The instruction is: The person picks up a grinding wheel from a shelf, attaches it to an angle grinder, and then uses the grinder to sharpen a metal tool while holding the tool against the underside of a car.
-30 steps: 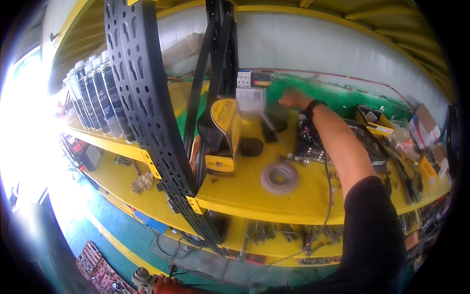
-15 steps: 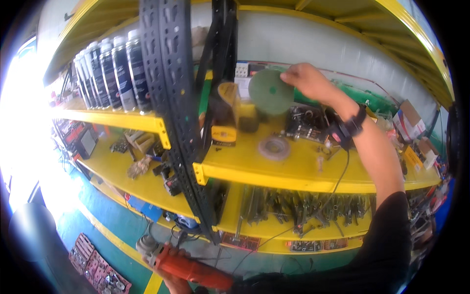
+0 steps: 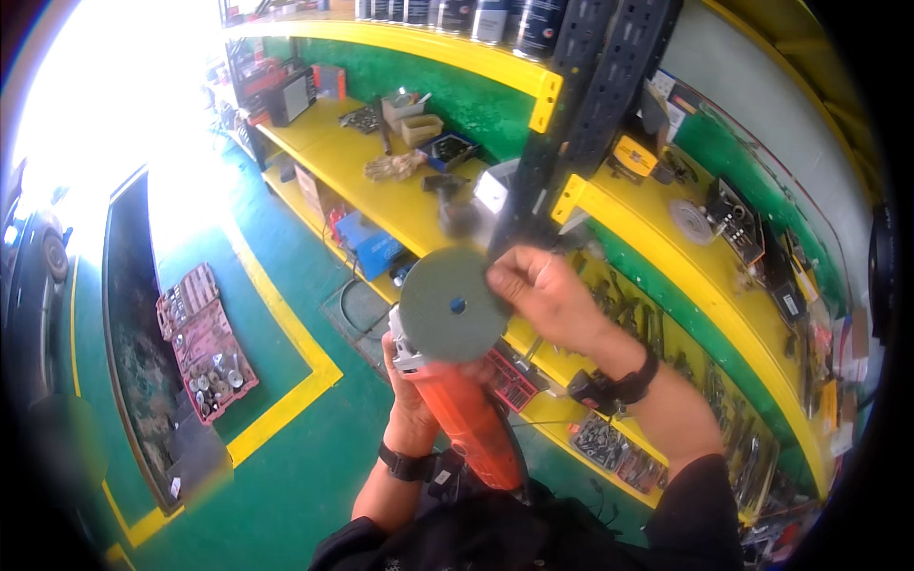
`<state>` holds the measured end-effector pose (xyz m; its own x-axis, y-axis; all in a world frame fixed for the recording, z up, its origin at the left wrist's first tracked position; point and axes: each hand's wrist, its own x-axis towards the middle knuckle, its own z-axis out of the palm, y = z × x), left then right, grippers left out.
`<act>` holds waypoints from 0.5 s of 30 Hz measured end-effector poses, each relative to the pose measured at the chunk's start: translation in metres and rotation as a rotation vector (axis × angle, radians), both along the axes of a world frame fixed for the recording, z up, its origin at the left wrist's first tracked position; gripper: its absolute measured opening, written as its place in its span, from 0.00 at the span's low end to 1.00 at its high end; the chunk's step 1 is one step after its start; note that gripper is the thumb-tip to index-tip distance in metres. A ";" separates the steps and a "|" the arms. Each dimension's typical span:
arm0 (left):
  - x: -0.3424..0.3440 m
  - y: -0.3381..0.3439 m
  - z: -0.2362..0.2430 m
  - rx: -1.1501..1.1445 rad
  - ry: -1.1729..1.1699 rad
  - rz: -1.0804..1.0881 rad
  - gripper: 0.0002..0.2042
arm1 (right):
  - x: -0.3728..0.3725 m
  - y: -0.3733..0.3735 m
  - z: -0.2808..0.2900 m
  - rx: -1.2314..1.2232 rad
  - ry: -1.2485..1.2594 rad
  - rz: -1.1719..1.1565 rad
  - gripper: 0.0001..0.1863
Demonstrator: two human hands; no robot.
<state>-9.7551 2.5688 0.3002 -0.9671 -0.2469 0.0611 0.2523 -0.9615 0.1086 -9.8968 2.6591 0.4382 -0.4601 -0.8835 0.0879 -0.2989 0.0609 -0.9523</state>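
My right hand (image 3: 547,293) pinches the right edge of a flat green grinding disc (image 3: 447,328), whose small centre hole shows. The disc lies over the head of an orange angle grinder (image 3: 471,428) and hides most of that head. Whether the two touch I cannot tell. My left hand (image 3: 409,404) grips the grinder near its silver gear head, with some of the fingers hidden behind the body. The grinder points up and away from me, its rear end close to my dark clothing.
Yellow shelves (image 3: 724,314) with wrenches, boxes and a pale round disc (image 3: 690,221) stand at the right. Beyond the dark upright post (image 3: 552,152) are a glove (image 3: 393,167), a drill and spray cans. An open red socket case (image 3: 205,343) lies on the green floor.
My right hand has brought the green disc down from above the shelf to the grinder's head. The grinder and left hand now show nearer the middle; the view has turned left and down.
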 end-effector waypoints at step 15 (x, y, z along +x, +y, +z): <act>0.101 0.029 -0.026 0.123 0.100 0.254 0.43 | 0.092 -0.045 -0.047 0.078 -0.173 0.335 0.16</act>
